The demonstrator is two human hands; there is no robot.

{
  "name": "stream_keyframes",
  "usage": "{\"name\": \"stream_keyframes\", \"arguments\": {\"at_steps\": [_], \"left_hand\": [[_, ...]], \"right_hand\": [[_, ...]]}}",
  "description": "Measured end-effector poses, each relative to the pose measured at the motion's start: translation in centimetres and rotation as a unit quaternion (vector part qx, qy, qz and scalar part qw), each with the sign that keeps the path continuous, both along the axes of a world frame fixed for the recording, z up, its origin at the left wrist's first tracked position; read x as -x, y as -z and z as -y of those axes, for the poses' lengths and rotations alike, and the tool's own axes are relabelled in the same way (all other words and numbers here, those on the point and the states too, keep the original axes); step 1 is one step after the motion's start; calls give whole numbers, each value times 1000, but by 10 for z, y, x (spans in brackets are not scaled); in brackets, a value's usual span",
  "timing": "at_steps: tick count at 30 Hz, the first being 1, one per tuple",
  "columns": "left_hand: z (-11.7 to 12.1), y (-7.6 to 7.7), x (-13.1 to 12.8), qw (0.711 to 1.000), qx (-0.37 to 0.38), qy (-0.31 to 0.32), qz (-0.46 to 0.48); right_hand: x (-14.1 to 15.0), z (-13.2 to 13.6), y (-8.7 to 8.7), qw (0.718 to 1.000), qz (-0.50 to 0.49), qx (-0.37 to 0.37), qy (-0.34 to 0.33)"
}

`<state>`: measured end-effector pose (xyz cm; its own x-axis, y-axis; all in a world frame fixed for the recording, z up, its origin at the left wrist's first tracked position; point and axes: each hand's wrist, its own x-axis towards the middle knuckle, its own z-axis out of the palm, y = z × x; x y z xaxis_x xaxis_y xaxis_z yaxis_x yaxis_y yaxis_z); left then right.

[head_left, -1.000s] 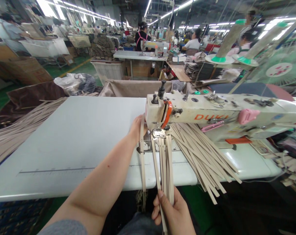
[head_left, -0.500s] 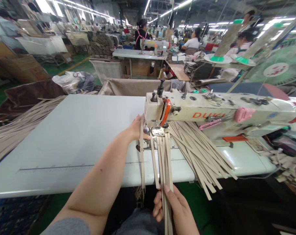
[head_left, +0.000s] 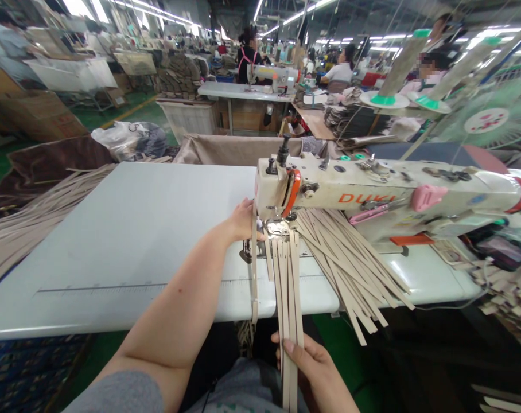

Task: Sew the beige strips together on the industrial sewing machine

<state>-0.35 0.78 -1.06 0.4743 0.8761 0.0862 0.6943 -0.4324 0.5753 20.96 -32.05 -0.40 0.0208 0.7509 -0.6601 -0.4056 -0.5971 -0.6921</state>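
A cream sewing machine point(head_left: 372, 198) stands on a white table point(head_left: 127, 241). My left hand point(head_left: 243, 221) reaches to the left side of its needle area, fingers curled against a single beige strap point(head_left: 254, 269) that hangs over the table's front edge. My right hand point(head_left: 314, 370) is below the table edge, thumb pressed on a bundle of several beige straps point(head_left: 288, 298) that run up under the presser foot point(head_left: 280, 229). A fan of more beige straps point(head_left: 350, 269) lies on the table under the machine arm.
Piles of beige straps point(head_left: 32, 215) lie off the table's left side, and more scraps point(head_left: 510, 287) at the right. Two thread cones point(head_left: 398, 69) and a fan point(head_left: 488, 120) stand behind the machine. Other workers sit at sewing tables point(head_left: 243, 94) further back.
The single strap held by my left hand has moved up, its lower end now near the table edge. My right hand shifted slightly down and right along the bundle.
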Motion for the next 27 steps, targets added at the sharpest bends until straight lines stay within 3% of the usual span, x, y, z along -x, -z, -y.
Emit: {"name": "stream_keyframes", "arguments": {"at_steps": [6,12,16,27], "left_hand": [[0,-6,-4,999,15,13,-47],[6,-15,-4,999,25,17,-27],[10,-18,-4,998,57,-15,11],[6,-3,-1,993,61,-45,92]], "right_hand": [[2,0,3,999,-11,-33,0],[7,-6,-1,997,38,-59,-22],[5,-6,-2,997,49,-47,-28],[5,-3,2,998,45,-34,-13]]}}
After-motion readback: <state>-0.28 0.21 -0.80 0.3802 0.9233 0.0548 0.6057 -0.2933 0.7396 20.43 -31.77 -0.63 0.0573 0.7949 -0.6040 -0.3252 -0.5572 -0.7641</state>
